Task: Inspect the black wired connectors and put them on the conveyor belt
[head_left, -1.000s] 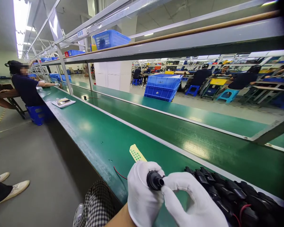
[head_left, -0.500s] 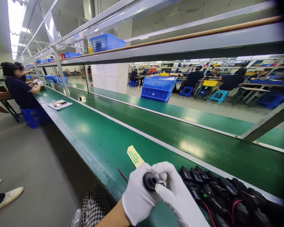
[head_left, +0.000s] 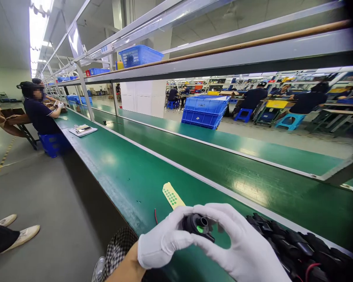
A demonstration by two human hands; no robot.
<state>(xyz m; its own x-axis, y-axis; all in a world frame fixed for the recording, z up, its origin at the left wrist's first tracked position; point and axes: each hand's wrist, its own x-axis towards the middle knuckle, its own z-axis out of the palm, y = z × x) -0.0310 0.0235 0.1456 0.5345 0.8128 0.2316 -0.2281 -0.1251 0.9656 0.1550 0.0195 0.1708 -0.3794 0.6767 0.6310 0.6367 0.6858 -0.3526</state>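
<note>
Between my white-gloved hands is a small black pump [head_left: 191,224] with a round spout and a green dot on its face. My left hand [head_left: 167,239] is closed around its left side. Curved over the right side, my right hand [head_left: 235,239] touches it with thumb and fingertips, leaving a gap at the palm. A red wire [head_left: 155,215] sticks up behind my left hand. Just beyond the hands lies a pale yellow strip [head_left: 172,194] with rows of green dot stickers. To the right, several similar black pumps [head_left: 294,241] sit in a pile, some with red wires.
The long green bench [head_left: 117,160] runs away to the left, with a clipboard [head_left: 82,130] on it. Overhead, a shelf holds a blue basket [head_left: 141,56]. Stacked blue crates [head_left: 204,112] stand across the bench. A co-worker [head_left: 39,105] sits at the far left.
The pump has turned in my hands, so its green dot now shows beside the spout. My right hand has opened wider around it. The view has swung slightly left.
</note>
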